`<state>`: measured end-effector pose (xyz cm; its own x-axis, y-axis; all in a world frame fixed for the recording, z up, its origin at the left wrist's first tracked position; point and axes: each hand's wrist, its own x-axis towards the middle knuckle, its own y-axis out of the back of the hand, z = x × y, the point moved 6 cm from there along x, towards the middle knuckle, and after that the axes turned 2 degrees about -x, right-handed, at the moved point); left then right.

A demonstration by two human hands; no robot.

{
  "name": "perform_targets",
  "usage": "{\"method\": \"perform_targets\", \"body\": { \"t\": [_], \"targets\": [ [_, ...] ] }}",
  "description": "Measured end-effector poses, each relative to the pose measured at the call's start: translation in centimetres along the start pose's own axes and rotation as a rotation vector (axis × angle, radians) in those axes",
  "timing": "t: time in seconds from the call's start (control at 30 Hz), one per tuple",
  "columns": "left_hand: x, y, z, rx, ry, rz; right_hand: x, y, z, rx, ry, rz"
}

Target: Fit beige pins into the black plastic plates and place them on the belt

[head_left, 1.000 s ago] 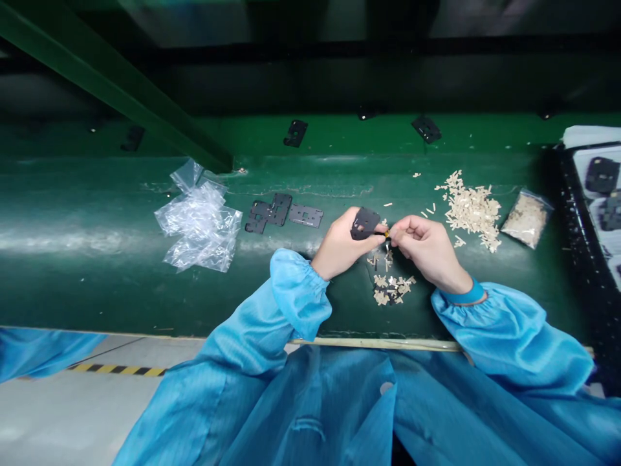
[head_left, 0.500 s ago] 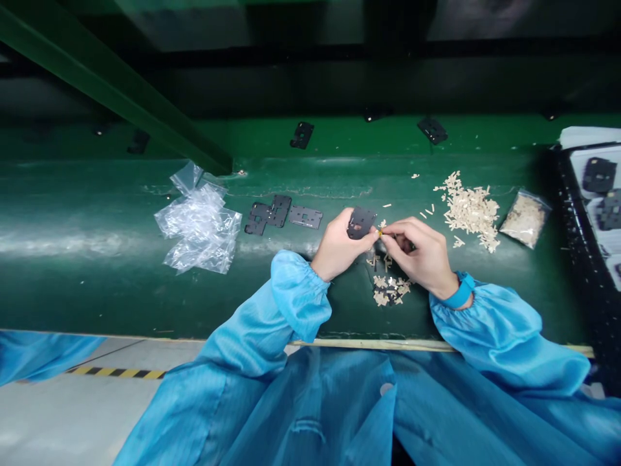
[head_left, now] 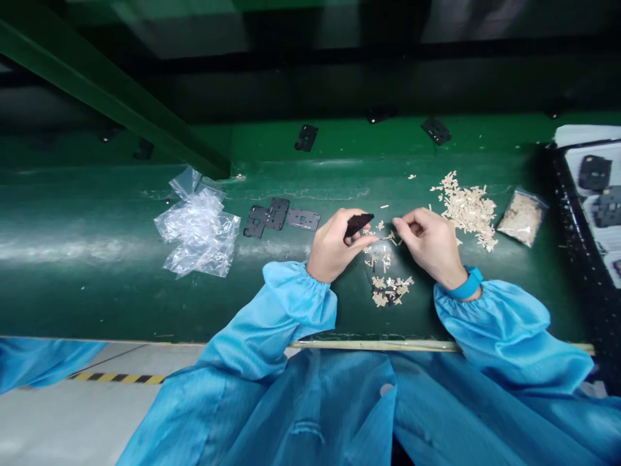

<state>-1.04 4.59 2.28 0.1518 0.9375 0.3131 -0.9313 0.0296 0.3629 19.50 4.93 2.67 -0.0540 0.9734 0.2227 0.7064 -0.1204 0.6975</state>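
Observation:
My left hand (head_left: 337, 243) grips a thin black plastic plate (head_left: 358, 224) by its edges, tilted so that it shows nearly edge-on. To its right, apart from the plate, my right hand (head_left: 431, 243) has thumb and forefinger pinched together; anything between them is too small to make out. Below and between the hands lie small cream-coloured strips (head_left: 392, 291), some loose and some in a little heap. A bigger pile of the same strips (head_left: 468, 210) lies beyond my right hand. More black plates (head_left: 303, 219) rest on the green bench left of my left hand.
Clear plastic bags (head_left: 198, 226) are heaped at the left. A bag of strips (head_left: 522, 217) lies at the right, beside a black crate (head_left: 575, 226) holding black parts. A green post (head_left: 145, 116) slants across the upper left. Further black plates (head_left: 306, 138) lie along the back.
My hands have come apart: the right has drawn off to the right, away from the plate. My left hand has turned the plate from facing the camera to nearly edge-on.

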Motion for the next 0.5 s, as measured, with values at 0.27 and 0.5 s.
{"method": "perform_targets", "body": {
  "t": [0.27,0.5],
  "targets": [
    [-0.1,0.6,0.9,-0.009,-0.352,0.015,-3.0,-4.0,-1.6,0.998,-0.598,-0.734],
    [-0.1,0.4,0.7,-0.032,-0.283,-0.010,-3.5,-4.2,-2.0,1.200,-0.707,-0.751]
  ]
}}
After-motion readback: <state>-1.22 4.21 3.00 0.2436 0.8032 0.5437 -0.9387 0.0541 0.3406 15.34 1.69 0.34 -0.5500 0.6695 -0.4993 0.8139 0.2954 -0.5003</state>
